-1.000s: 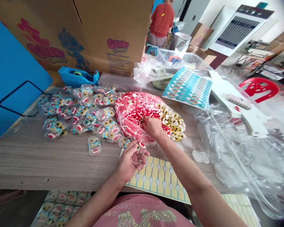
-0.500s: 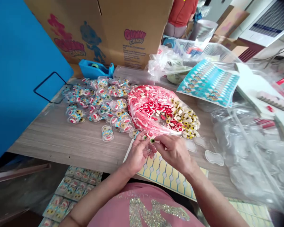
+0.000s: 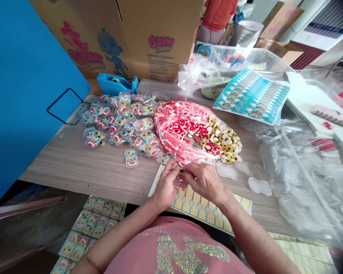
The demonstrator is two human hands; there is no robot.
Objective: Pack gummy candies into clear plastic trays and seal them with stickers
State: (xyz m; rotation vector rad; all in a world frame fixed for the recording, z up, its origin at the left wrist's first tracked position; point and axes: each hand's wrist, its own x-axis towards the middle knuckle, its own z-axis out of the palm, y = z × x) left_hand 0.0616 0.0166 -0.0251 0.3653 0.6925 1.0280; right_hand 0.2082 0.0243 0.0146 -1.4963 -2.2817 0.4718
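Observation:
My left hand [image 3: 165, 187] is closed around a small clear plastic tray, mostly hidden by the fingers, with an eyeball gummy [image 3: 175, 166] and a bit of red showing in it. Against its far side, my right hand [image 3: 208, 182] pinches another eyeball gummy [image 3: 181, 171]. Just beyond both hands lies an open plastic bag [image 3: 175, 146] of red-and-white gummies, with eyeball gummies [image 3: 230, 142] heaped at its right. Under the hands is a yellow-backed sticker sheet [image 3: 208, 211]. Clear empty trays [image 3: 227, 171] lie right of my right hand.
Filled candy packs [image 3: 122, 118] are piled at the left, one pack [image 3: 131, 158] apart from them. A blue tape dispenser [image 3: 114, 84] stands before a large carton [image 3: 137, 45]. Turquoise label sheets [image 3: 251, 97] and a bag of clear trays [image 3: 300, 182] occupy the right. A person [image 3: 217, 19] is behind.
My right hand has moved slightly left, bringing its eyeball gummy in against the tray in my left hand. The view has shifted a little; the other things stay in place.

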